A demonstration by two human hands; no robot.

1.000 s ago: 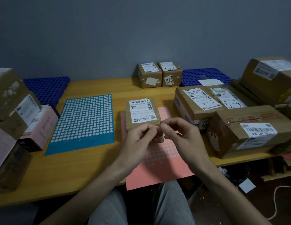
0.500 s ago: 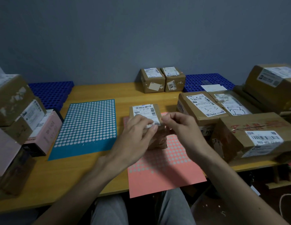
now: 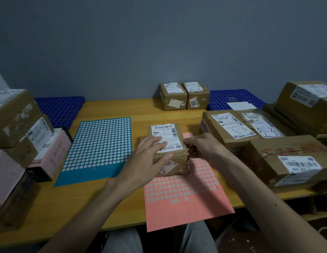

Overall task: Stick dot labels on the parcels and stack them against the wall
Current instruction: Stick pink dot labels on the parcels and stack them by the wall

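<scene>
Small brown parcel (image 3: pixel 175 166) is sitting on the pink dot sheet (image 3: pixel 186 203), mid-table (image 3: pixel 111 108). The left hand (image 3: pixel 149 158) lies flat on its top label, fingers straight and spread. The right hand (image 3: pixel 204 148) is at its right edge with fingers curled - can't tell if it's actually pinching anything. Two parcels (image 3: pixel 184 96) are already at the wall.

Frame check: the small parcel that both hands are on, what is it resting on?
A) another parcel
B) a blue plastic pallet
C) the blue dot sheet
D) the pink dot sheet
D: the small parcel sits on the far end of the pink dot sheet, while the blue dot sheet lies apart to its left.
</scene>
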